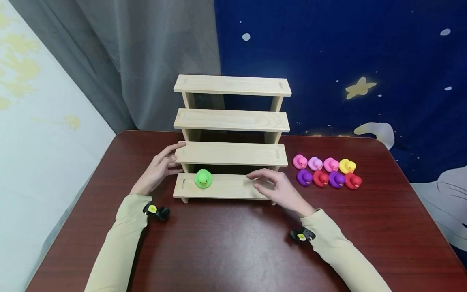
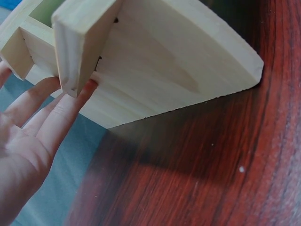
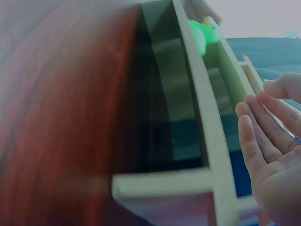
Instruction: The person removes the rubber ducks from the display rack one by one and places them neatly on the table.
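Note:
A light wooden four-tier step shelf (image 1: 230, 153) stands on the table. My left hand (image 1: 157, 168) is at its left side, fingers extended and touching the end of the second board from the bottom. In the left wrist view, the fingertips (image 2: 89, 87) meet the board end beside the side panel (image 2: 155, 61). A green rubber duck (image 1: 203, 178) sits toward the left of the lowest board, facing front. Over that board's right part hovers my right hand (image 1: 277, 188), fingers loosely bent, holding nothing. The right wrist view has the green duck (image 3: 203, 35) beyond the fingers.
Right of the shelf, rubber ducks stand in two rows on the dark red-brown table (image 1: 233, 243): pink ducks (image 1: 300, 162), a yellow duck (image 1: 347, 166), purple ducks (image 1: 304, 177) and red ducks (image 1: 353, 181). Behind the table hang a grey curtain (image 1: 164, 52) and a blue patterned cloth (image 1: 313, 52).

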`<state>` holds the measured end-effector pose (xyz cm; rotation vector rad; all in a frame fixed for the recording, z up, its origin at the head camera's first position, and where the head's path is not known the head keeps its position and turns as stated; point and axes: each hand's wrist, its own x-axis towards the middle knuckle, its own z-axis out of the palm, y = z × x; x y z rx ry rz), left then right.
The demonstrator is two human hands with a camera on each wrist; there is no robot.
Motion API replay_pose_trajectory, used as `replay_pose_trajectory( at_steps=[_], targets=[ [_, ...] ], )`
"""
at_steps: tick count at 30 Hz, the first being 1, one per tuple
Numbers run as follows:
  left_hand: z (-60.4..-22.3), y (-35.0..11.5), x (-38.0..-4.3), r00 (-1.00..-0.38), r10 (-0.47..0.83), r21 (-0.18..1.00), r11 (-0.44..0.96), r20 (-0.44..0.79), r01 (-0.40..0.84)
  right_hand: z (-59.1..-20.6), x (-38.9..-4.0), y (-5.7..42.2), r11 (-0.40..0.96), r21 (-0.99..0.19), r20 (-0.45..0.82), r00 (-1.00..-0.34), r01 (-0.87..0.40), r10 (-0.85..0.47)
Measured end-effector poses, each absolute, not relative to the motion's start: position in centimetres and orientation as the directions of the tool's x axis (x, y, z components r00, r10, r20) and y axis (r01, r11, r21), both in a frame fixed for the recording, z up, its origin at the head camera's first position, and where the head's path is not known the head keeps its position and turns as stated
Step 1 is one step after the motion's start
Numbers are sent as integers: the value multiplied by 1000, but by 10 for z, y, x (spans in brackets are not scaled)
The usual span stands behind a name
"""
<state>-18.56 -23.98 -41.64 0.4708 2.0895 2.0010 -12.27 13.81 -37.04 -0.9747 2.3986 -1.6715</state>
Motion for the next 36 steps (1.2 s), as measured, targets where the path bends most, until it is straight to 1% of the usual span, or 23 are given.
replay_pose_trajectory(
  at_steps=[4, 11, 13, 19, 26, 33, 36],
  targets=[
    [-416, -239, -185, -927, 370, 996, 21, 68, 81, -376, -123, 125, 210, -873, 276, -800, -441, -533],
    [-416, -240, -186, -926, 371, 996, 25, 72, 87, -409, -137, 105, 166, -901, 249, -791, -402, -559],
    [-416, -240, -186, -927, 368, 995, 32, 72, 90, -411, -139, 100, 168, -898, 247, -782, -407, -572],
    [-416, -240, -186, -925, 371, 994, 32, 83, 102, -410, -143, 83, 181, -871, 275, -758, -457, -591],
    [-417, -241, -187, -922, 375, 995, 10, 90, 101, -407, -148, 67, 139, -871, 311, -750, -470, -584],
    [-417, -242, -187, -920, 382, 994, 17, 92, 106, -403, -148, 52, 128, -889, 283, -747, -439, -601],
    [-417, -241, -187, -919, 384, 994, 17, 92, 106, -403, -149, 47, 141, -882, 284, -745, -450, -603]
  ],
)
